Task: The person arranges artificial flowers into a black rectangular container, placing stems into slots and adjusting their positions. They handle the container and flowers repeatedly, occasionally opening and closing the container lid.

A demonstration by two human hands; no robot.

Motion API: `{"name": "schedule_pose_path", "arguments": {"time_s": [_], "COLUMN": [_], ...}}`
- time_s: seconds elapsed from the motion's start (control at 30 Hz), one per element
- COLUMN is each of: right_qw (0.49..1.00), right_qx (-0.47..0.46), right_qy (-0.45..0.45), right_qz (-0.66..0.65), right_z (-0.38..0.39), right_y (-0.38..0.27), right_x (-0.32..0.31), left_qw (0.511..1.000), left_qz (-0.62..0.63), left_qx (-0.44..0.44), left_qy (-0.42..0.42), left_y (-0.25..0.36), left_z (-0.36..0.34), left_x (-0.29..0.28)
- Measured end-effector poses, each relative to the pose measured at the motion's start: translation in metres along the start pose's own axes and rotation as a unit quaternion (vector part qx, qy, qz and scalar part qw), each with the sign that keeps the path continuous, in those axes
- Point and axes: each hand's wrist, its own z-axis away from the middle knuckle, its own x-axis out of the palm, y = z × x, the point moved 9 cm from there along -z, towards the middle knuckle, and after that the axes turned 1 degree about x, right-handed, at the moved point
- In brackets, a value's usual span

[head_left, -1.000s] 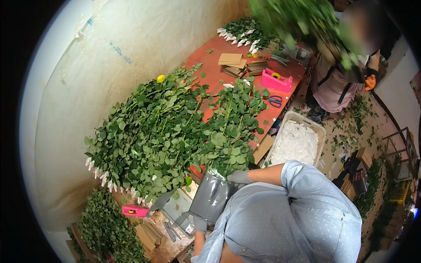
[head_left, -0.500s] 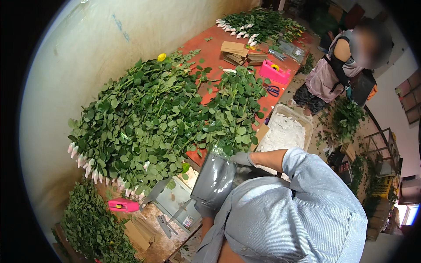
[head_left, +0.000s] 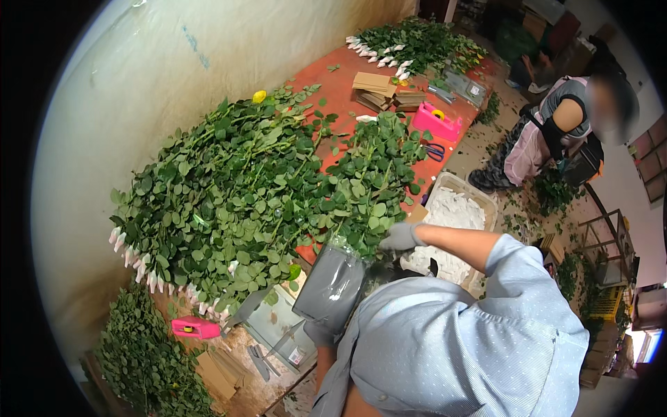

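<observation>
My left hand (head_left: 321, 335), in a grey glove, is closed on the lower end of a shiny plastic sleeve (head_left: 332, 285), grey with a clear upper edge. That edge lies against the foliage of a rose bunch (head_left: 375, 177) on the red table. My right hand (head_left: 401, 237), also gloved in grey, is above and right of the sleeve, at the lower right leaves of the bunch. Its fingers look bent together; what they hold, if anything, is hidden. A large heap of leafy roses (head_left: 229, 187) with white-wrapped heads lies to the left.
A tub of white pieces (head_left: 451, 215) stands right of my right hand. Around the table are pink tape dispensers (head_left: 436, 121), scissors (head_left: 435, 151), cardboard pieces (head_left: 374, 85), a clear tray (head_left: 278, 320) and knives (head_left: 261, 361). A co-worker (head_left: 549, 139) bends over at the far right.
My right hand has moved right and slightly up, away from the sleeve's upper edge. The sleeve has shifted a little left with my left hand. The co-worker has bent further right.
</observation>
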Motion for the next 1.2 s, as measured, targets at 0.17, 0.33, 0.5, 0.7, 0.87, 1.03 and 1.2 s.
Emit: {"name": "schedule_pose_path", "arguments": {"time_s": [0.17, 0.33, 0.5, 0.7, 0.87, 1.03, 1.2], "right_qw": [0.925, 0.903, 0.926, 0.924, 0.856, 0.833, 0.857], "right_qx": [-0.101, -0.043, -0.192, -0.190, -0.167, -0.127, -0.076], "right_qy": [0.323, 0.269, 0.220, 0.244, 0.318, 0.243, 0.195], "right_qz": [0.175, 0.332, 0.238, 0.224, 0.372, 0.480, 0.471], "right_z": [0.023, -0.055, -0.085, -0.073, -0.049, -0.036, -0.029], "right_y": [-0.078, -0.080, -0.088, -0.079, -0.042, -0.034, -0.020], "right_x": [-0.135, -0.141, -0.115, -0.135, -0.154, -0.147, -0.147], "left_qw": [0.990, 0.975, 0.967, 0.962, 0.959, 0.956, 0.954], "left_qz": [0.120, 0.193, 0.224, 0.234, 0.244, 0.255, 0.264], "left_qx": [-0.057, -0.069, -0.073, -0.084, -0.085, -0.084, -0.078], "left_qy": [0.038, 0.083, 0.095, 0.112, 0.115, 0.116, 0.117], "left_y": [0.029, 0.023, 0.021, 0.021, 0.027, 0.030, 0.029], "left_z": [0.001, 0.007, 0.002, 0.011, 0.013, 0.011, 0.006], "left_x": [-0.021, -0.026, -0.018, -0.018, -0.013, -0.010, -0.010]}}
